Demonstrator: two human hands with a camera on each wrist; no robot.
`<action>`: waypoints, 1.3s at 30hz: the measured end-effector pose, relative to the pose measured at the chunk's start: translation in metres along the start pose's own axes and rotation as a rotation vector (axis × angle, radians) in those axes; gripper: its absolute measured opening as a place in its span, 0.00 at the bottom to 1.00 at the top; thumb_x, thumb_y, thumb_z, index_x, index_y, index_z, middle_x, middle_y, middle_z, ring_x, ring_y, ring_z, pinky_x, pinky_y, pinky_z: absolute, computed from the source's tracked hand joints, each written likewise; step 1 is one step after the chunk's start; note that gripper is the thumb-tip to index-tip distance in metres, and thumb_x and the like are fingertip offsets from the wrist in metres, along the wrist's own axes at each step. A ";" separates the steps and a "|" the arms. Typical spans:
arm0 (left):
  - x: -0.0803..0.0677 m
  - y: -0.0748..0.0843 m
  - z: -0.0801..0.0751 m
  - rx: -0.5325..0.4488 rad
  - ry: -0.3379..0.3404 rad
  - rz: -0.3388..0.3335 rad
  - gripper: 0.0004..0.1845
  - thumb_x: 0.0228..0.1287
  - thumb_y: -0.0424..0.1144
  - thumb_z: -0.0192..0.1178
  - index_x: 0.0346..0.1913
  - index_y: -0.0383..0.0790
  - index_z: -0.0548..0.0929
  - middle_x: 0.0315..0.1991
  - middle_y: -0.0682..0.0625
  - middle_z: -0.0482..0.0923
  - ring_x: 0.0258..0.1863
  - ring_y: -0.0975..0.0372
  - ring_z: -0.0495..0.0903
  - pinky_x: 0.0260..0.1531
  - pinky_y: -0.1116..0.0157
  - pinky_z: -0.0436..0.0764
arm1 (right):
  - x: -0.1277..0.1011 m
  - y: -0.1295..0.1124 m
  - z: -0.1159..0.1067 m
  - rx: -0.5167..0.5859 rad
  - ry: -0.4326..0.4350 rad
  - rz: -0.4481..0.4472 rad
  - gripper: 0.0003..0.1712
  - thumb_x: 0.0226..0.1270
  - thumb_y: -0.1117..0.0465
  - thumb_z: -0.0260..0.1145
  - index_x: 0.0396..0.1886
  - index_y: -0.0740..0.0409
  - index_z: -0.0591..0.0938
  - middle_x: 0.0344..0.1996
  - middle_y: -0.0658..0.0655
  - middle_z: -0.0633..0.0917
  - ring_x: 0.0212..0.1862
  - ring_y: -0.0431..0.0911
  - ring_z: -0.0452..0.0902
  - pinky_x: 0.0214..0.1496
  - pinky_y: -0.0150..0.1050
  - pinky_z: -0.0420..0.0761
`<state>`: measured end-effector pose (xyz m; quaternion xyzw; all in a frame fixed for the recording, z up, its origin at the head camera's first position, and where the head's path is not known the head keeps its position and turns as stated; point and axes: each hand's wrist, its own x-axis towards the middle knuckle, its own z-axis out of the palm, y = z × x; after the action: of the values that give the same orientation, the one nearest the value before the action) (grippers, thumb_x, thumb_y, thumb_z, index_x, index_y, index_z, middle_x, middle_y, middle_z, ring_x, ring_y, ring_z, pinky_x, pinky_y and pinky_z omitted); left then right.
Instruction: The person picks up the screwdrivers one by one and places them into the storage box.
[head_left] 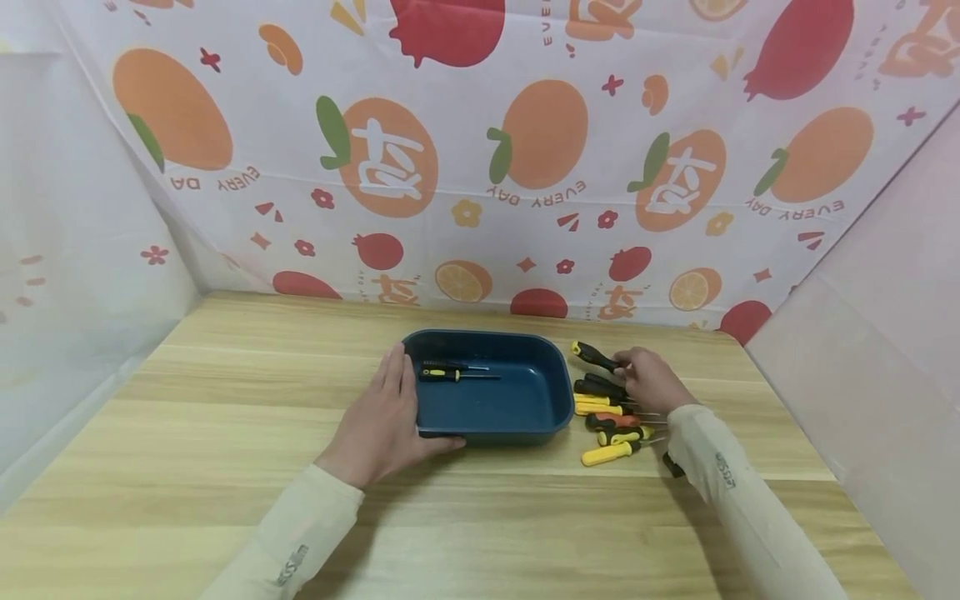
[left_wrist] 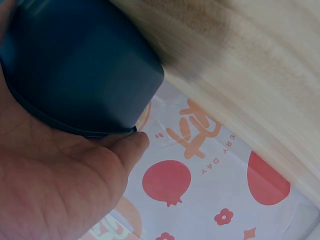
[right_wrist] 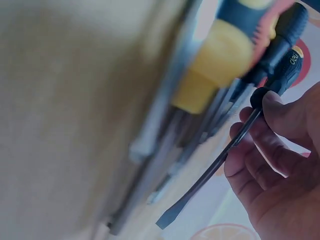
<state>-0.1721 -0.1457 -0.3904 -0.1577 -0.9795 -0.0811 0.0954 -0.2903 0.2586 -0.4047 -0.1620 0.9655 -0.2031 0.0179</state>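
Note:
A dark blue bin [head_left: 495,406] stands on the wooden table with two small screwdrivers, one a black-and-yellow screwdriver [head_left: 441,376], lying in its left half. My left hand [head_left: 381,429] rests against its left end, fingers straight along the rim and thumb along the front wall. In the left wrist view, a fingertip touches the bin's rim [left_wrist: 95,134]. Right of the bin, my right hand [head_left: 654,379] pinches a black flathead screwdriver [right_wrist: 200,178] near the base of its handle. That handle, with a yellow end, points left toward the bin.
Several screwdrivers lie in a row beside the bin: black handles [head_left: 600,386], yellow handles [head_left: 596,403], an orange-and-black handle [head_left: 611,422] and a yellow handle [head_left: 606,454] in front. A black piece [head_left: 672,465] shows under the right sleeve. A fruit-print cloth [head_left: 465,167] hangs behind the table.

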 end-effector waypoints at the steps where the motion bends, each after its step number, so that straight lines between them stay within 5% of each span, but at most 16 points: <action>1: 0.000 0.000 0.000 -0.001 -0.001 -0.002 0.71 0.47 0.79 0.63 0.72 0.16 0.59 0.76 0.26 0.53 0.75 0.38 0.56 0.67 0.49 0.70 | 0.001 -0.001 -0.001 -0.002 0.012 -0.011 0.15 0.71 0.73 0.60 0.54 0.72 0.83 0.45 0.67 0.85 0.41 0.57 0.81 0.45 0.54 0.83; 5: 0.000 0.000 0.000 -0.004 -0.009 -0.006 0.71 0.47 0.79 0.63 0.73 0.17 0.58 0.76 0.26 0.52 0.75 0.38 0.56 0.67 0.49 0.70 | 0.004 -0.011 -0.006 -0.007 0.047 -0.034 0.11 0.74 0.69 0.61 0.50 0.68 0.84 0.38 0.63 0.87 0.32 0.49 0.76 0.38 0.48 0.80; 13: -0.001 0.000 0.001 -0.007 -0.014 -0.011 0.71 0.47 0.80 0.63 0.73 0.17 0.58 0.76 0.26 0.52 0.76 0.38 0.55 0.68 0.49 0.69 | 0.007 -0.050 -0.019 0.004 0.055 -0.066 0.11 0.76 0.67 0.59 0.53 0.65 0.82 0.39 0.63 0.86 0.32 0.50 0.75 0.38 0.46 0.80; 20: -0.002 0.001 0.003 0.005 -0.004 -0.007 0.71 0.46 0.80 0.63 0.73 0.18 0.58 0.76 0.27 0.52 0.75 0.39 0.56 0.67 0.49 0.70 | 0.012 -0.089 -0.025 -0.030 0.101 -0.213 0.10 0.74 0.66 0.63 0.50 0.64 0.83 0.37 0.59 0.85 0.34 0.50 0.77 0.38 0.45 0.83; 29: -0.003 0.001 0.002 0.005 0.002 -0.002 0.71 0.46 0.80 0.63 0.73 0.17 0.59 0.76 0.26 0.52 0.75 0.38 0.56 0.68 0.49 0.69 | 0.020 -0.133 -0.020 -0.102 0.114 -0.323 0.18 0.72 0.62 0.67 0.58 0.63 0.82 0.44 0.58 0.84 0.43 0.50 0.78 0.46 0.44 0.86; 39: -0.002 0.000 0.002 -0.010 0.000 -0.004 0.71 0.46 0.80 0.63 0.73 0.17 0.58 0.76 0.26 0.52 0.75 0.38 0.57 0.68 0.49 0.69 | 0.033 -0.166 0.001 -0.130 0.099 -0.487 0.16 0.70 0.62 0.69 0.54 0.63 0.84 0.43 0.57 0.84 0.42 0.47 0.78 0.50 0.42 0.85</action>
<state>-0.1699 -0.1457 -0.3928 -0.1564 -0.9794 -0.0863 0.0944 -0.2706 0.1038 -0.3384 -0.3806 0.9087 -0.1465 -0.0895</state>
